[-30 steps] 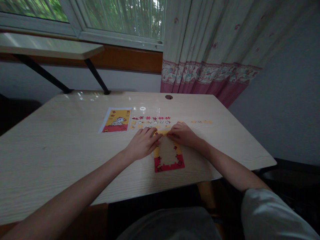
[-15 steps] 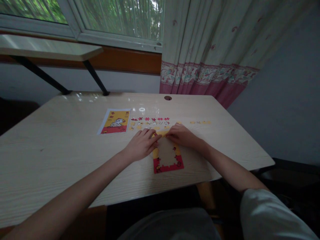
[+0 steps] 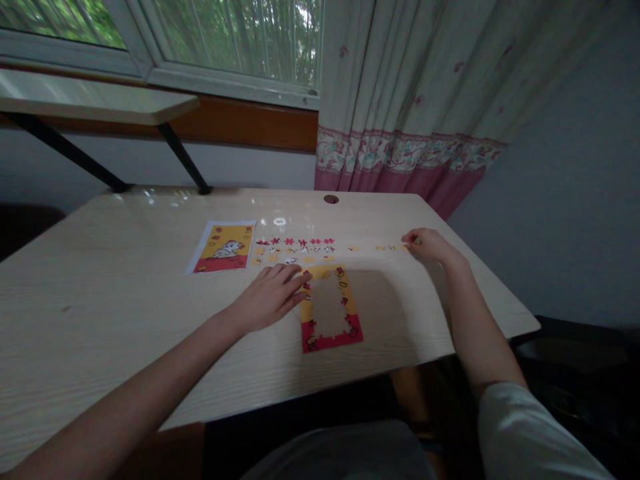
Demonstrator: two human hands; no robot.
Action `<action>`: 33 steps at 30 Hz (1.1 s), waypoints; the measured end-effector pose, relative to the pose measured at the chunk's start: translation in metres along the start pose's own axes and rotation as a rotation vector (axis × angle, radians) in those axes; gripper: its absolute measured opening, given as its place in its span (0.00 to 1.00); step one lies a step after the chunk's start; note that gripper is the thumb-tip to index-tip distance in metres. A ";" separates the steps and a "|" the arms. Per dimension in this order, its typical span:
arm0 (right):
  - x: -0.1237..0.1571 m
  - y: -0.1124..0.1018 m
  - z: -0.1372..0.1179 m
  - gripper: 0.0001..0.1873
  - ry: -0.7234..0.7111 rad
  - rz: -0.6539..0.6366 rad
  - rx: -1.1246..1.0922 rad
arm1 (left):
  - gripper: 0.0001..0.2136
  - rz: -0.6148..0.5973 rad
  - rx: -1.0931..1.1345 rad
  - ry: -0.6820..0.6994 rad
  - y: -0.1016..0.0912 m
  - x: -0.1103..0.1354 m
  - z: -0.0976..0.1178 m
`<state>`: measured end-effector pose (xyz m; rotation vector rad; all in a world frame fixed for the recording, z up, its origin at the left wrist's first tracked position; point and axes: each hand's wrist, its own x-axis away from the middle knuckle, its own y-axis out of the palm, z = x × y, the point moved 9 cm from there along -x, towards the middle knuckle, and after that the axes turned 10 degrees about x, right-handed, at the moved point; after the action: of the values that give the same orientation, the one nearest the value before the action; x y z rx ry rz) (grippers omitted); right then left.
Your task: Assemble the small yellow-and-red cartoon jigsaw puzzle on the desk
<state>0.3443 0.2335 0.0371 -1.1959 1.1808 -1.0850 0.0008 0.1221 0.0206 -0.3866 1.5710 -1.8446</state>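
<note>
A jigsaw puzzle border (image 3: 331, 343), yellow above and red below, lies on the table with bare wood showing through its middle. My left hand (image 3: 267, 295) rests at the border's upper left side, fingers apart, fingertips touching its edge. My right hand (image 3: 427, 245) is out to the right, thumb and fingers pinched on a small yellow puzzle piece (image 3: 405, 248) at the end of a short row. Beyond the border, loose red puzzle pieces (image 3: 289, 241) form one row, with yellow and white pieces in rows nearer to me.
A printed picture (image 3: 226, 250) of a white animal on yellow and red lies left of the loose pieces. The table (image 3: 150, 300) has a round cable hole (image 3: 331, 199) near its back edge. A raised shelf (image 3: 95, 100) stands back left, and a curtain (image 3: 400, 147) hangs behind.
My right hand has left the top of the puzzle border and moved right to the short row of yellow pieces. My left hand has stayed by the border. The view has shifted slightly.
</note>
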 end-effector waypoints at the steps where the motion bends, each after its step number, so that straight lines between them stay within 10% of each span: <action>1: 0.000 0.007 0.014 0.09 0.044 -0.035 -0.010 | 0.19 -0.001 0.000 -0.001 0.000 0.000 0.000; 20: -0.002 0.020 0.036 0.12 0.067 -0.093 -0.345 | 0.17 0.012 0.082 -0.025 -0.001 0.001 -0.001; 26: 0.000 -0.008 -0.039 0.19 -0.071 -0.049 -0.876 | 0.15 0.041 0.161 -0.047 -0.008 -0.006 -0.004; 33: 0.022 0.016 -0.161 0.21 -0.227 -0.241 -1.281 | 0.11 0.148 0.495 -0.123 -0.026 -0.029 -0.009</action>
<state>0.1860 0.1984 0.0191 -2.3908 1.6009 -0.2098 0.0089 0.1494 0.0487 -0.1471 0.9863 -1.9698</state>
